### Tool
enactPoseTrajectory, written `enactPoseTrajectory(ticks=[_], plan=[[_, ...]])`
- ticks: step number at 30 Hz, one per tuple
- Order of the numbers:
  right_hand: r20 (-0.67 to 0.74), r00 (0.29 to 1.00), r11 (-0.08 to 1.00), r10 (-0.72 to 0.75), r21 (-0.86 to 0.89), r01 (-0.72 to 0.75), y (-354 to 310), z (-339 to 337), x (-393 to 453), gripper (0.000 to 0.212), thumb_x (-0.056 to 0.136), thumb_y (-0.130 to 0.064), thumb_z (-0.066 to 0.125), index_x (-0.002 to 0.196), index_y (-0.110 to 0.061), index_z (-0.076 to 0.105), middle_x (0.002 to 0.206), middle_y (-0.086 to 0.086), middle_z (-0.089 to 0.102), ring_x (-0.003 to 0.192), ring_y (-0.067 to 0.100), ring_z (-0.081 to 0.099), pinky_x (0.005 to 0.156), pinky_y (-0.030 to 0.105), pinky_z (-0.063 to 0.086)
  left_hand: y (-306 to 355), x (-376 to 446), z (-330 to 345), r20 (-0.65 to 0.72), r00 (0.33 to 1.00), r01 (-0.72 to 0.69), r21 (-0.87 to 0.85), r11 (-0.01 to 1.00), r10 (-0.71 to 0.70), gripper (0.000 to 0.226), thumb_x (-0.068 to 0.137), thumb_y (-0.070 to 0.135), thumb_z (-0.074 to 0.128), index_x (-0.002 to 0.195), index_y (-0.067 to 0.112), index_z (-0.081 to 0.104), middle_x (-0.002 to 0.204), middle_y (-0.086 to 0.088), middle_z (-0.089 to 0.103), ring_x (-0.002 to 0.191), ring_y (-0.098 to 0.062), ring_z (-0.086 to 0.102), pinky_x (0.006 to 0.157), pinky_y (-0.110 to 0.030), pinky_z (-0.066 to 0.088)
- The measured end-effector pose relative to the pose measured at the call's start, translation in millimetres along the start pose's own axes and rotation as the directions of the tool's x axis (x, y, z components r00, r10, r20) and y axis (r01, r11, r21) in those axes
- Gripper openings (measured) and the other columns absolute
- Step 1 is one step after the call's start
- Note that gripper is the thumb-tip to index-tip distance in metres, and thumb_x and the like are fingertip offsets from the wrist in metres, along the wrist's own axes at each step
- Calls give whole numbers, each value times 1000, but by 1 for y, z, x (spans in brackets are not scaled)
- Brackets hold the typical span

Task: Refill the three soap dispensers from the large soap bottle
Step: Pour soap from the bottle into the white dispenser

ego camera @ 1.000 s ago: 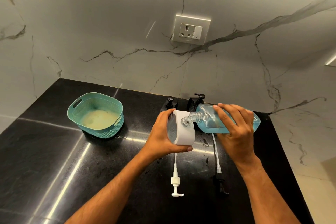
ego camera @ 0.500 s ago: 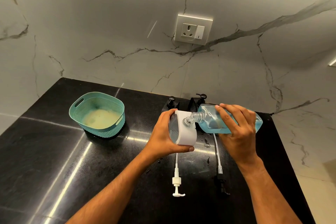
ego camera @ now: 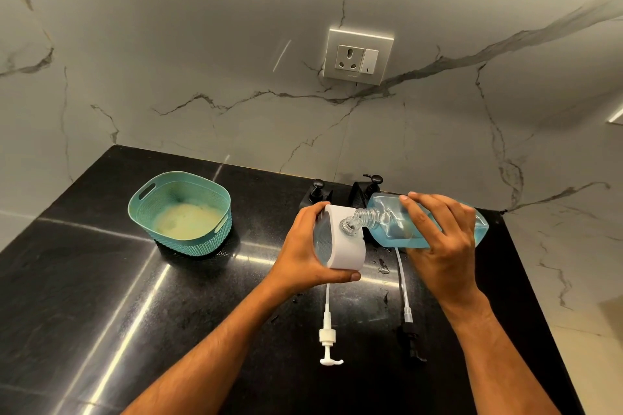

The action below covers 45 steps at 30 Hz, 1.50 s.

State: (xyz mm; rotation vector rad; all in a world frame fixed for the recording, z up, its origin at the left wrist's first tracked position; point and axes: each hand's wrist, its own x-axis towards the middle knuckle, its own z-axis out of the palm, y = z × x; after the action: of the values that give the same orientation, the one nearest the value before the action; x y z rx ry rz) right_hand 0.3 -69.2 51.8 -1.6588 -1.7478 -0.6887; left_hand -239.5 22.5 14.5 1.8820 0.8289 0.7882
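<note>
My left hand [ego camera: 300, 253] grips a white-topped clear soap dispenser [ego camera: 344, 246], tilted above the black counter. My right hand [ego camera: 441, 239] holds the large clear soap bottle [ego camera: 387, 222] of blue liquid on its side, its neck set into the dispenser's opening. Blue soap shows inside the dispenser. Two black dispensers [ego camera: 317, 192] [ego camera: 369, 185] stand behind, near the wall, partly hidden by the hands. A white pump with its tube [ego camera: 328, 340] and a black pump with its tube [ego camera: 408, 323] lie on the counter in front.
A teal perforated basket [ego camera: 182, 212] stands at the left on the black counter [ego camera: 101, 280]. A wall socket [ego camera: 357, 57] sits on the marble backsplash. The counter's right edge runs just right of my right forearm. Small droplets lie near the pumps.
Hands, bottle and dispenser hold nearly the same pose; the view has only shifted slightly.
</note>
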Motion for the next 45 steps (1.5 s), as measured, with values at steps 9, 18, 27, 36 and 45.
enactPoseTrajectory(ticks=[9,18,27,36,45], plan=[[1,1000,1000,-5,-6,5,1,-1,1,58,78,-28,83,128,-3,70,126,16,70,116,39,64,97,50,46,-1,1,0,5,1000,-1,-7,1000,1,123,52,55,97,153,22,35,147,11,43,137,-6,45,116,-33,44],[2,1000,1000,-17,-12,17,2,-3,2,59,76,-28,85,128,-3,70,126,16,70,115,40,64,96,51,47,-1,1,0,8,1000,-8,-13,1000,8,123,53,54,97,154,21,34,147,11,43,137,-4,45,115,-26,43],[5,1000,1000,-26,-18,26,6,-2,1,60,76,-26,86,129,-5,69,128,15,69,117,37,63,97,50,45,-2,1,1,3,1000,-13,-21,1000,13,122,53,46,101,154,22,35,146,11,43,136,-4,45,112,-19,40],[10,1000,999,-27,-18,28,3,-4,4,61,75,-28,84,129,-3,70,126,17,70,115,41,64,95,53,47,-2,2,1,2,1000,-8,-7,1000,8,122,54,44,102,154,22,35,147,10,43,137,-5,45,116,-28,43],[12,999,999,-31,-24,31,4,-4,3,59,76,-28,85,128,-3,70,126,17,70,115,41,65,96,52,47,0,2,1,4,1000,0,-3,1000,0,122,55,41,102,154,21,35,147,9,43,137,-7,45,116,-31,44]])
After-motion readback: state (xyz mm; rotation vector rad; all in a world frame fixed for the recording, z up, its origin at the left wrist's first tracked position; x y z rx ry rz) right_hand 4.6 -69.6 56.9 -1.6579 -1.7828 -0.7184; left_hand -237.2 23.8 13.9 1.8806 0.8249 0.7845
